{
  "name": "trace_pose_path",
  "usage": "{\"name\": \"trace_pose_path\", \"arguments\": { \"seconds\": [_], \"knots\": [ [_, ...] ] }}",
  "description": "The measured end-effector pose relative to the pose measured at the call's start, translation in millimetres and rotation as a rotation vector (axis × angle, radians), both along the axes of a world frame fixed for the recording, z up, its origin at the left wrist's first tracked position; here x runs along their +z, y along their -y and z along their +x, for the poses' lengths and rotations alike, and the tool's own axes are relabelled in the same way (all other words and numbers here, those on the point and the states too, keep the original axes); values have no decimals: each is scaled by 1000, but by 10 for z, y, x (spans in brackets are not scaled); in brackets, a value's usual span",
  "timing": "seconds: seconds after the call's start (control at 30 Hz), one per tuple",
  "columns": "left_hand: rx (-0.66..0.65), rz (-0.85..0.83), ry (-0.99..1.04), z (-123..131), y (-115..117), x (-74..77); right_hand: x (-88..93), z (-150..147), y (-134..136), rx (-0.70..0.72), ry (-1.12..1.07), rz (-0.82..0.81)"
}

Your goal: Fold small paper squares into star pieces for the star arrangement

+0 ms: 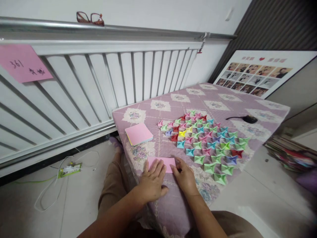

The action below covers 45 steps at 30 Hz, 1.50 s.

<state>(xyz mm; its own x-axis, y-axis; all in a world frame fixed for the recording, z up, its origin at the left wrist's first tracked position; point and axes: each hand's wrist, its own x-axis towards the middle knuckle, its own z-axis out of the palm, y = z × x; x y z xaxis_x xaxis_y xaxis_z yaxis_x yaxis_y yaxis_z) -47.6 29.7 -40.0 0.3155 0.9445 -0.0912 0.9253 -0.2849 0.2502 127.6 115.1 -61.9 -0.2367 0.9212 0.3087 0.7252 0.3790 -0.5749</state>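
A pink sheet of paper, folded into a narrow rectangle, lies on the cloth near the table's front edge. My left hand rests flat across its left and middle part, fingers stretched out. At the right end of the sheet, my right hand pinches the edge between thumb and fingers. Beyond my left hand sits a stack of square paper with a pink sheet on top. Many small folded paper pieces in green, pink, blue, red and yellow stand in rows to the right of my hands.
A purple patterned tablecloth covers the table, which stands beside a white radiator. A black object with a cord lies at the right. A photo board leans behind. On the left floor are a power strip and cables.
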Motion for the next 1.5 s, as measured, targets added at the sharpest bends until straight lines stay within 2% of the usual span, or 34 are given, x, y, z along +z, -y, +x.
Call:
{"name": "trace_pose_path", "arguments": {
  "seconds": [0.43, 0.83, 1.17, 1.5],
  "knots": [
    [41, -52, 32, -14, -20, 16, -30, -65, 4, -84, 82, 1],
    [61, -105, 90, -39, 4, 183, -25, -109, 21, -124, 133, 22],
    [83, -96, 105, -22, 5, 139, -1, -122, 40, -142, 122, -11],
    [87, -98, 80, -7, -17, 100, -20, -117, 51, -153, 158, 69]
  ]
}}
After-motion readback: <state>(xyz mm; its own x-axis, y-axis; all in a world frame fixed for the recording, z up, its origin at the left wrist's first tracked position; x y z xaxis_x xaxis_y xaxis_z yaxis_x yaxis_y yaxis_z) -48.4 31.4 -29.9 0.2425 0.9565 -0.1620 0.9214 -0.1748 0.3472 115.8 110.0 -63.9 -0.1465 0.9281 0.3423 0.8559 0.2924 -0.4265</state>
